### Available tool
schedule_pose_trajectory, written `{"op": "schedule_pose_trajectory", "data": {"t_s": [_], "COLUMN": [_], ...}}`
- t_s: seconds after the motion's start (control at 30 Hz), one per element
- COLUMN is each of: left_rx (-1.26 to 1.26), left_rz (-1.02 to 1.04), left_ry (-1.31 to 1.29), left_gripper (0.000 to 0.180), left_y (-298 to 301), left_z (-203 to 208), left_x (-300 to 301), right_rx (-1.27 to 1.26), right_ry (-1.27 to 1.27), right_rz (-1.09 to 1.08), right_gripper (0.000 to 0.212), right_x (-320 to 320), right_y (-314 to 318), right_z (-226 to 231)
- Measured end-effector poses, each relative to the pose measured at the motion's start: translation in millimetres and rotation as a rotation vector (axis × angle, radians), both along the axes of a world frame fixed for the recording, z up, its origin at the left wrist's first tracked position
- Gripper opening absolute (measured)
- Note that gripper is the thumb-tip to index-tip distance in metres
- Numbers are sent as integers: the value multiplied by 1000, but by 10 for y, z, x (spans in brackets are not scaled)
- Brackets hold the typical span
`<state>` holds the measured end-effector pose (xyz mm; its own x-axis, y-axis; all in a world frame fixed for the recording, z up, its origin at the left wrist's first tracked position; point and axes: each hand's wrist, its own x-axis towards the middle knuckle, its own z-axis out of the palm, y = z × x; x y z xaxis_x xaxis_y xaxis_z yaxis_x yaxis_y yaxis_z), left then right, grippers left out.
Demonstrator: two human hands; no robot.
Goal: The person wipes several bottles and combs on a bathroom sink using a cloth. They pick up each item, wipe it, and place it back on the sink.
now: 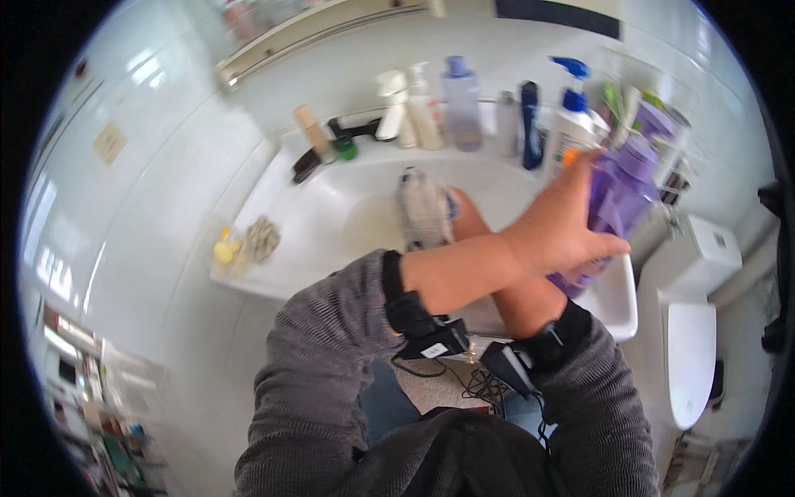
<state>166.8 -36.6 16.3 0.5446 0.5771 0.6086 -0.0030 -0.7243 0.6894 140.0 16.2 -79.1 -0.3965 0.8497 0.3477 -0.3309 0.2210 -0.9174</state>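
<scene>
My left arm crosses over my right one. At the right end of the sink, my left hand [556,217] is wrapped round a purple bottle [623,192] with a purple cap; its thumb shows on the near side and the fingers reach round the far side. A grey-white shoe [424,209] stands tilted over the sink basin. My right hand [469,217] is at the shoe's right side and appears to grip it; my left forearm hides part of that hand, and its fingertips are out of sight.
The white sink [310,195] holds some cloudy water. Along its back edge stand a black faucet [358,130], a dark brush [305,166], a blue-capped bottle [463,106] and a pump bottle [571,120]. A yellow duck [225,248] and crumpled cloth [262,238] sit left; a toilet [691,352] right.
</scene>
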Motion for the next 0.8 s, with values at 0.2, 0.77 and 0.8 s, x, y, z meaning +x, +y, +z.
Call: {"op": "schedule_pose_trajectory", "data": {"t_s": [0.2,0.77,0.8], "left_rx": [111,61,44], "left_rz": [66,-42,-9], "left_ry": [-23,60,106], "left_gripper": [92,106,109], "left_y": [4,48,22], "left_z": [-19,-150,-140], "left_x": [-67,-190,-191], "right_rx": [-288,32,64], "right_ry": [124,-226,-249], "right_rz": [58,-91,-93], "right_gripper": [21,17,17], "right_x": [59,-133,-151], "right_y": [104,15,27], "right_z": [44,-9,-36]}}
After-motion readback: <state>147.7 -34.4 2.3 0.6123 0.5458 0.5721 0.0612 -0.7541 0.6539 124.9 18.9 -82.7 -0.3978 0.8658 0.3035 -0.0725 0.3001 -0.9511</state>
